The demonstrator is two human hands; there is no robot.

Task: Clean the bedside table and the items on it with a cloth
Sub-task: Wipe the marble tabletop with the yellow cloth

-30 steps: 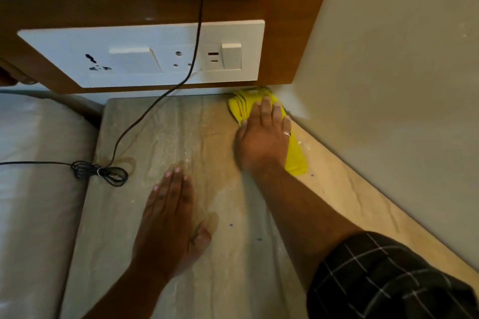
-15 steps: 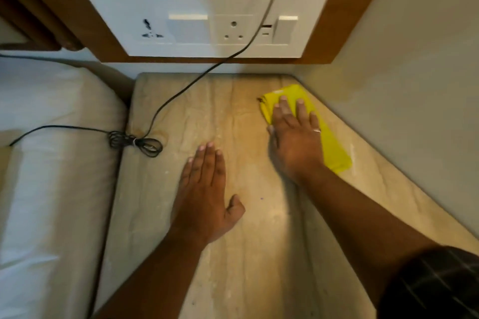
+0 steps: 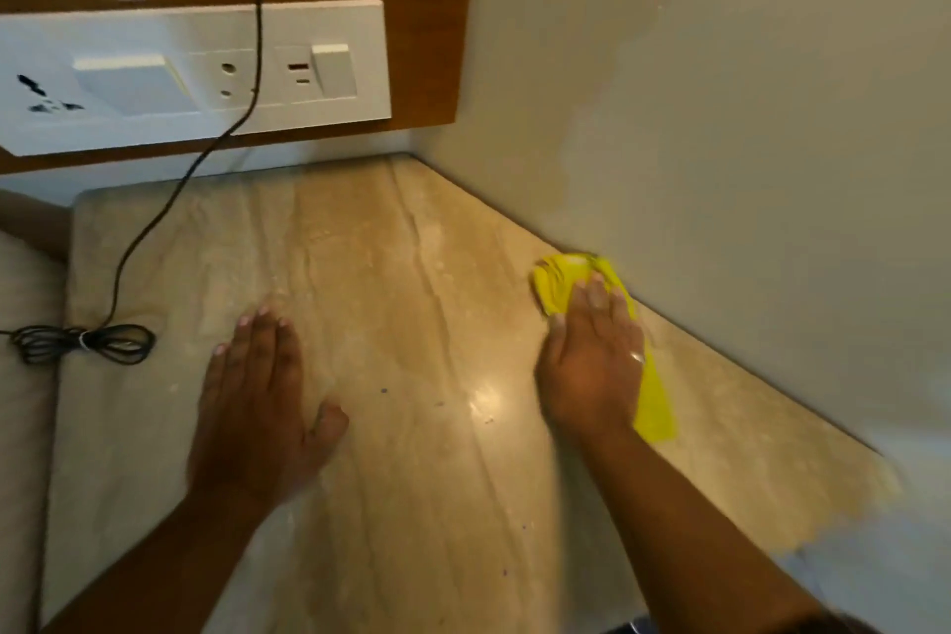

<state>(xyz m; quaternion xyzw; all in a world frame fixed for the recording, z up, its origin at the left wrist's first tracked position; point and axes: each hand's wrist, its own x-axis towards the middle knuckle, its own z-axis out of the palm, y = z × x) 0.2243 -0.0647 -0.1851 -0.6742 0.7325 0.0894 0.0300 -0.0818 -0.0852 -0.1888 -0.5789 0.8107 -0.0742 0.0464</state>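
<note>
- Right hand [image 3: 592,360] presses flat, fingers straight, on the yellow cloth [image 3: 653,407] at the right edge of the bedside table [image 3: 422,273], by the wall.
- Left hand [image 3: 257,396] rests flat and open, mid-table.
- Black cable [image 3: 82,342] lies coiled at the left edge.

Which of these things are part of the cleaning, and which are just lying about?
Part of the job:
yellow cloth
bedside table
right hand, pressing the cloth
left hand, flat on the table

Just lying about:
black cable
switch panel
</note>
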